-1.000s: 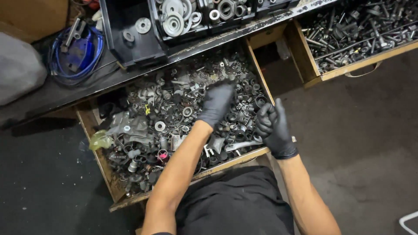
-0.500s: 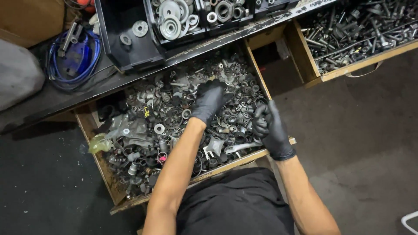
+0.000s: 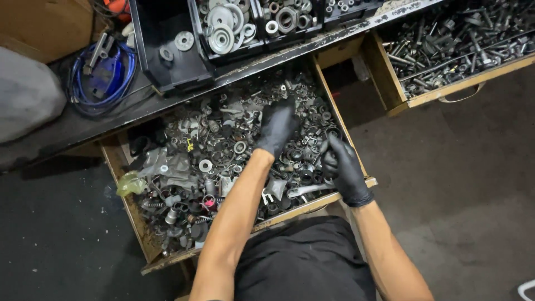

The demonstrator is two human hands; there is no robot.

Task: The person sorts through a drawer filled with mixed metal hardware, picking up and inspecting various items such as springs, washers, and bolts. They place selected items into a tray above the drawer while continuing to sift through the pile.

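Metal scrap [image 3: 223, 150] under left hand [image 3: 277, 125]

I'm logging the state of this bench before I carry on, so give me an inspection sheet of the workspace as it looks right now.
Surface: dark, worn benchtop above an open wooden drawer.
Job's things: mixed metal hardware fills the drawer: washers, nuts, springs and brackets.
Clutter: black bins of washers on the bench; a grey bundle at its left end.
Hands: both in black gloves. Left hand is pressed into the pile; right hand hovers curled by the drawer's right side. Any grip is hidden.
Cables: blue coiled cable on the bench.
Surroundings: second open drawer of bolts to the right; grey concrete floor.
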